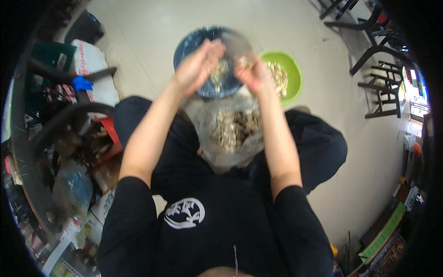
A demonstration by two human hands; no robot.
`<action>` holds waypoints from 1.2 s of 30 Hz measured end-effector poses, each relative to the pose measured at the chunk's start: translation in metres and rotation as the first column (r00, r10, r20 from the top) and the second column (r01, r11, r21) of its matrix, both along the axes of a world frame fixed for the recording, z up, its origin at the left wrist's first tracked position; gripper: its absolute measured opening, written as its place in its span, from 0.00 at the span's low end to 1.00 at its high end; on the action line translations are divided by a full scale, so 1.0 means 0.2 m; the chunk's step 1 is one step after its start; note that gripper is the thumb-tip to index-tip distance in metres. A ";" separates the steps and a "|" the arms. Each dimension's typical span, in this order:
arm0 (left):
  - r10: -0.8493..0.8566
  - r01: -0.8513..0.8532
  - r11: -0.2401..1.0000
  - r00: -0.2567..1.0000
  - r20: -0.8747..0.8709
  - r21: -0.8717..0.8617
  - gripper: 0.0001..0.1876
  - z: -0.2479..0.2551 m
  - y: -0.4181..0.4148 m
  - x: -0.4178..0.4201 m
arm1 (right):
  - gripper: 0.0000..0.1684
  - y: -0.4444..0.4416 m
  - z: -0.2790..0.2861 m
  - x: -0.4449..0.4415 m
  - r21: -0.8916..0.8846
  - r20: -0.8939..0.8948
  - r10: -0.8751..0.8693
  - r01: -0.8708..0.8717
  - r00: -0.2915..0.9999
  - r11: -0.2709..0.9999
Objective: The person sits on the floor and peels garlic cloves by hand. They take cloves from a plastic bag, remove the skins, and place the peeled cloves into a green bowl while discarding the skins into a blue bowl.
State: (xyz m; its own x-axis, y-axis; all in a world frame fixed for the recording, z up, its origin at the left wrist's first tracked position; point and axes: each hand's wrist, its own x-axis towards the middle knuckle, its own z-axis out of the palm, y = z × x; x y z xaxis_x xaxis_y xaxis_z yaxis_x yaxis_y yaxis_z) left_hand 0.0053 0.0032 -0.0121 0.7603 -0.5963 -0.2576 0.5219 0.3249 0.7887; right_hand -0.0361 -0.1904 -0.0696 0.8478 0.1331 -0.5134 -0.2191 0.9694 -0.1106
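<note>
My left hand (202,65) is over a dark blue basin (185,43) on the floor, its fingers blurred; whether it holds anything is unclear. Just right of it, my right hand (255,74) curls around a few pale pieces (246,61). More pale pieces (218,76) lie in the basin. A grey blur covers the basin's upper right part. Beside my right wrist, a lime green bowl (296,81) holds pale and brownish chopped pieces (278,76). Between my legs stands a clear plastic bag (204,126), with many small pale and brown pieces (226,131) inside.
Dark wooden chairs or stools (380,88) stand at the right. On the left are a dark curved chair part (74,112), a white sack (91,59), a blue glove-like item (82,83) and cluttered bags. Pale floor tiles (145,31) surround the basin.
</note>
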 end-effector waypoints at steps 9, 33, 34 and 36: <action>-0.279 0.085 0.858 0.905 0.320 0.507 0.22 -0.01 0.07 -0.01 | 0.24 -0.50 -0.26 -0.27 -0.857 -0.287 -0.396 -0.050 0.872 0.513; -0.701 -0.004 0.560 0.532 0.476 0.829 0.17 -0.05 0.08 -0.08 | 0.18 0.02 -0.88 -0.97 -0.541 -0.781 0.492 -0.024 0.385 -0.841; -0.703 0.002 0.548 0.544 0.458 0.837 0.17 -0.04 0.08 -0.08 | 0.17 0.01 -0.88 -0.95 -0.534 -0.783 0.489 -0.014 0.385 -0.845; -0.712 0.011 0.527 0.552 0.434 0.850 0.17 -0.03 0.08 -0.07 | 0.13 0.01 -0.88 -0.93 -0.515 -0.793 0.485 0.019 0.368 -0.857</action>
State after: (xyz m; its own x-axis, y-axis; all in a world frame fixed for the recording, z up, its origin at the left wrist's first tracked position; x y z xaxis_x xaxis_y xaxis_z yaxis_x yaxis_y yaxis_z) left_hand -0.0095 0.0198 -0.0174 0.6278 -0.7359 -0.2536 -0.3659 -0.5666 0.7383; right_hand -0.2224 -0.1885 -0.2458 0.7919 0.2072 -0.5744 0.0402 -0.9563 -0.2895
